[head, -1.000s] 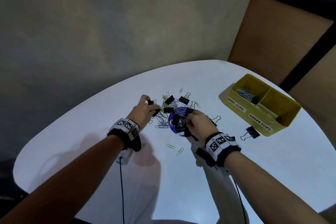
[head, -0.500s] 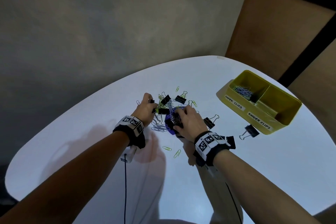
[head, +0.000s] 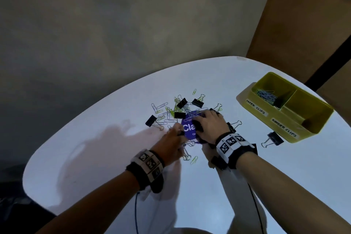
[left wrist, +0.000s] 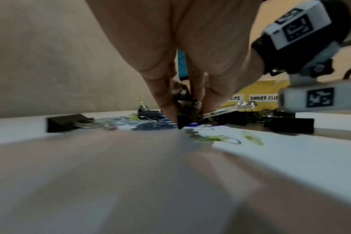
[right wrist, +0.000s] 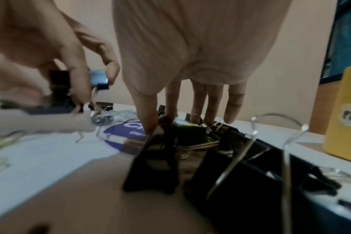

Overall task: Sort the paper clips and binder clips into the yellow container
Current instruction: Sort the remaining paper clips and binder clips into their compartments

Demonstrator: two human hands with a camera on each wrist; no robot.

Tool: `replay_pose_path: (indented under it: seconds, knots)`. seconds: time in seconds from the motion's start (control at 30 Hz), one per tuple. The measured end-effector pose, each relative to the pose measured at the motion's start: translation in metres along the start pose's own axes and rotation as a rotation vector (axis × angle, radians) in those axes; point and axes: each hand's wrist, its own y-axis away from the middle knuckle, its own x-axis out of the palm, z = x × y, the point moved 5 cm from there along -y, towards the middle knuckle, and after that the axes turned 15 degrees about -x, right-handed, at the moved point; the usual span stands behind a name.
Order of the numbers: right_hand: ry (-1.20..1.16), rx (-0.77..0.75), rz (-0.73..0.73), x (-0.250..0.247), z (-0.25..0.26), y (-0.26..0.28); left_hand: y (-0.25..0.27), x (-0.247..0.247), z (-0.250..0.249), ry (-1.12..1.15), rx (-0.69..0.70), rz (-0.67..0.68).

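Black binder clips and silver and green paper clips (head: 159, 106) lie in a heap mid-table around a purple card (head: 188, 129). My left hand (head: 175, 137) sits at the card's near-left edge. It pinches a black binder clip (left wrist: 182, 122), which the right wrist view (right wrist: 59, 83) also shows. My right hand (head: 201, 125) covers the heap's right side, thumb and forefinger closing on a binder clip (right wrist: 162, 131). The yellow container (head: 266, 118) stands at the right, apart from both hands. Its "paper clips" compartment holds several paper clips (head: 266, 95).
Loose binder clips lie left of the heap (head: 151, 120), behind it (head: 198, 103) and beside the container (head: 274, 138). Green paper clips (head: 193, 160) lie near my left wrist. The white table (head: 95, 148) curves away at the left and far edges; a wall stands behind.
My left hand has moved from the heap's far-left side to the card's near-left edge. A binder clip now lies where it was. My right hand has shifted slightly over the heap.
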Motion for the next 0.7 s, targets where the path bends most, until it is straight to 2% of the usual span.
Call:
replay_pose_path:
  seconds: [0.07,0.17,0.27,0.33,0.37,0.43,0.5,0.53,0.6,0.7]
  knots:
    - [-0.030,0.027,0.013,-0.007,-0.008,0.002,-0.008,0.014,-0.013,0.032,-0.009,0.049]
    - [-0.109,0.013,-0.002,-0.019,-0.015,0.005,-0.026,0.024,-0.026,0.023,-0.048,0.055]
    - [-0.163,-0.019,-0.057,-0.027,-0.018,0.013,-0.034,0.015,-0.036,0.009,0.027,0.076]
    - [-0.183,-0.056,-0.106,-0.028,-0.017,0.020,-0.031,-0.003,-0.029,0.050,0.113,-0.033]
    - [-0.204,-0.086,-0.119,-0.026,-0.015,0.023,-0.030,-0.016,-0.019,0.084,0.108,-0.109]
    - [-0.222,-0.161,-0.053,-0.016,-0.005,0.029,-0.030,-0.040,0.012,0.064,-0.056,-0.230]
    - [-0.173,-0.200,0.067,-0.003,0.003,0.032,-0.030,-0.052,0.049,-0.070,-0.335,-0.169]
    - [-0.142,-0.197,0.098,0.002,0.005,0.031,-0.030,-0.055,0.063,-0.165,-0.417,-0.120]
    - [-0.110,-0.168,0.083,0.005,0.004,0.029,-0.028,-0.056,0.078,-0.256,-0.486,-0.027]
    - [-0.083,-0.124,0.032,0.004,0.001,0.026,-0.027,-0.048,0.084,-0.201,-0.507,0.082]
